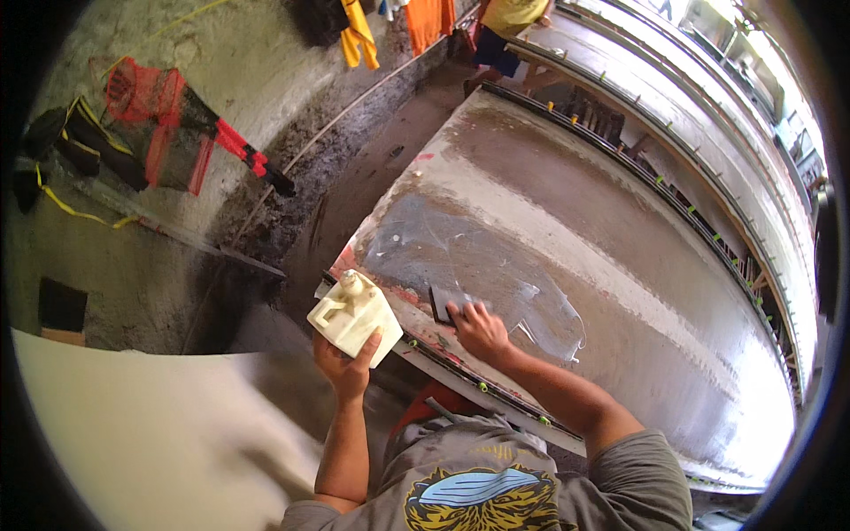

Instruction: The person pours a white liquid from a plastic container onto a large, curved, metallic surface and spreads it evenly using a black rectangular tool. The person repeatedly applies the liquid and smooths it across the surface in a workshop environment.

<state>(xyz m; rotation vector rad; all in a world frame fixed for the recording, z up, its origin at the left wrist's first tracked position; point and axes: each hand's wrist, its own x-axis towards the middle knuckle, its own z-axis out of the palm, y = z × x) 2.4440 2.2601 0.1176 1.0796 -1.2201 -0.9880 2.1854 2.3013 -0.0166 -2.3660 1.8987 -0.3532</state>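
Note:
My left hand (343,367) grips a cream plastic jug (367,320) from below, at the near left corner of a long, flat grey panel (651,292). The jug is tilted, its neck pointing away from me. My right hand (481,331) is closed over a dark rectangular pad (440,303) pressed to the panel near its close edge. Around the pad spreads a wet, shiny patch (460,248) with whitish streaks. Reddish marks show along the panel's near edge.
Beyond lie more long panels (611,44) with clips along their edges. A person in a yellow top (513,16) stands at the far end. Red netting (158,111) lies at left; cloths (428,25) hang above. A pale sheet (150,416) lies lower left.

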